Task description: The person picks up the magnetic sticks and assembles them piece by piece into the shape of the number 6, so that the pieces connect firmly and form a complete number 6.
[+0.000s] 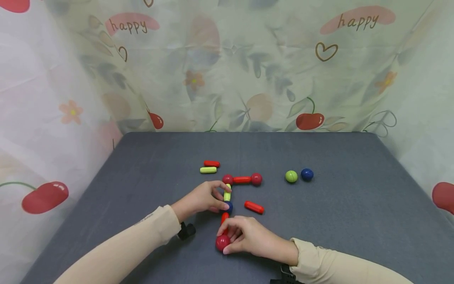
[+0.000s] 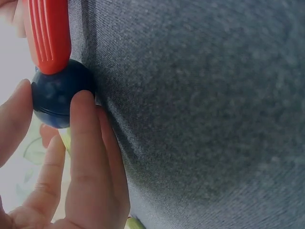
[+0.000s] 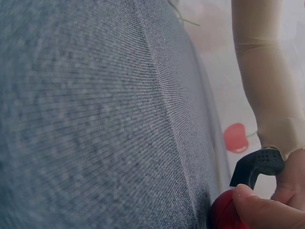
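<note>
A chain of balls and rods lies on the dark table. My left hand (image 1: 203, 199) pinches its blue ball (image 2: 62, 88) between thumb and fingers. A red rod (image 2: 50, 36) runs from that ball toward the near end, where my right hand (image 1: 253, 238) grips a red ball (image 1: 222, 243) with thumb and fingertips. Beyond the blue ball, a yellow-green rod (image 1: 227, 194) leads up to another red ball (image 1: 228, 179), partly behind my left fingers. From there a second red rod (image 1: 242, 180) goes right to a further red ball (image 1: 256, 179).
Right of the chain lies a loose red rod (image 1: 253, 207). Behind my left hand are another red rod (image 1: 211, 163) and a loose yellow-green rod (image 1: 208, 170). A green ball (image 1: 291, 176) and a second blue ball (image 1: 307, 174) sit farther right. Patterned curtains (image 1: 234, 71) surround the table (image 1: 347, 205).
</note>
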Motion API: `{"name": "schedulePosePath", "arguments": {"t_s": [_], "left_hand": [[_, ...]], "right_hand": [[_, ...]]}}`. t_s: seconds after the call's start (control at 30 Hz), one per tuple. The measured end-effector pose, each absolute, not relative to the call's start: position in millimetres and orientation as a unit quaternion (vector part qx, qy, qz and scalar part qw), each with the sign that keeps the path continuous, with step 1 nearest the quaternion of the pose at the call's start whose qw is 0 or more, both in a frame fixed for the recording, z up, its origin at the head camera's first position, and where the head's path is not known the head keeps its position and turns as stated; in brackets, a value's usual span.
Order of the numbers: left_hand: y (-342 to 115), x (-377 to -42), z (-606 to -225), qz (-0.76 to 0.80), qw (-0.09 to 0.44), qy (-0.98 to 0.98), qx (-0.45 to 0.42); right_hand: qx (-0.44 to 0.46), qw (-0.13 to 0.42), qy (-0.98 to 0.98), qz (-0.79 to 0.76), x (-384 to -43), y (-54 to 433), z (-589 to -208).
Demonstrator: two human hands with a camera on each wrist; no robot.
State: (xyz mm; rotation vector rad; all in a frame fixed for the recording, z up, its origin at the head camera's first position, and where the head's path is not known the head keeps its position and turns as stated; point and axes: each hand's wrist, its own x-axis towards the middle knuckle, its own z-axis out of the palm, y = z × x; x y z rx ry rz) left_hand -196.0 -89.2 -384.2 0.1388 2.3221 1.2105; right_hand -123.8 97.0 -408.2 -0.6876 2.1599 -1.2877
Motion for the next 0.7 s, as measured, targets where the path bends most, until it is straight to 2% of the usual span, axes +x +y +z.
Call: {"name": "schedulePosePath", "arguments": {"t_s": [0.47,0.53,0.7], "left_hand": [[-88.2,-196.0,-384.1,0.457,0.255,0.851,0.046],[-88.0,-195.9,-384.1,0.459,0.254,0.851,0.044],[-88.2,-195.7,-384.8,0.462,0.255,0.848,0.040]], "right_hand": [[-0.243,0.275,0.798,-0.479,-123.2,104.0,-396.0],[-0.240,0.258,0.807,-0.474,-126.4,109.3,-390.1],[-0.223,0.171,0.846,-0.452,-138.7,125.1,-377.6]]}}
